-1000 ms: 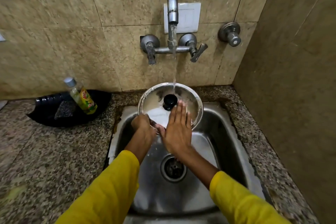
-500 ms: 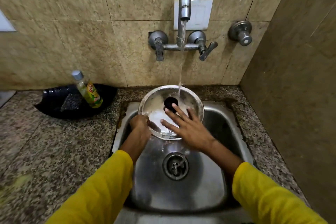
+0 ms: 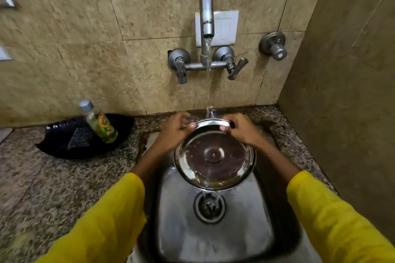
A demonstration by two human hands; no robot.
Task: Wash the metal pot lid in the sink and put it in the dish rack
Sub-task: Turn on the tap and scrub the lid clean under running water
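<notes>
Setting: beige tiled wall (image 3: pixel 89 53) behind a steel sink (image 3: pixel 213 230) sunk into a speckled stone counter (image 3: pixel 42 188).

Lid: the metal pot lid (image 3: pixel 214 153) is held over the sink basin, hollow underside facing the camera, its far edge raised toward the wall and its near edge dipping above the drain (image 3: pixel 209 207) — a tilt that seems meant to let rinse water run off into the basin.

Left hand: the left hand (image 3: pixel 174 132) pinches the far-left rim, thumb on the inner face and fingers curled behind — closed on the lid.

Right hand: the right hand (image 3: pixel 240 131) clasps the far-right rim the same way, also closed on the lid; with both grips at the top edge, the rest of the inner face is left bare to the water.

Water: the stream from the tap (image 3: pixel 207 17) lands just between the two grips, at the lid's top edge.

Stage: judged as rinsing the underside; racking is not yet done, and no dish rack can be made out with certainty.

Beyond the left grip: a soap bottle (image 3: pixel 99 124) leans in a black tray (image 3: pixel 64 145) on the counter, well apart from the lid.

Risk: a wet rim pinched only at its top could slip.
</notes>
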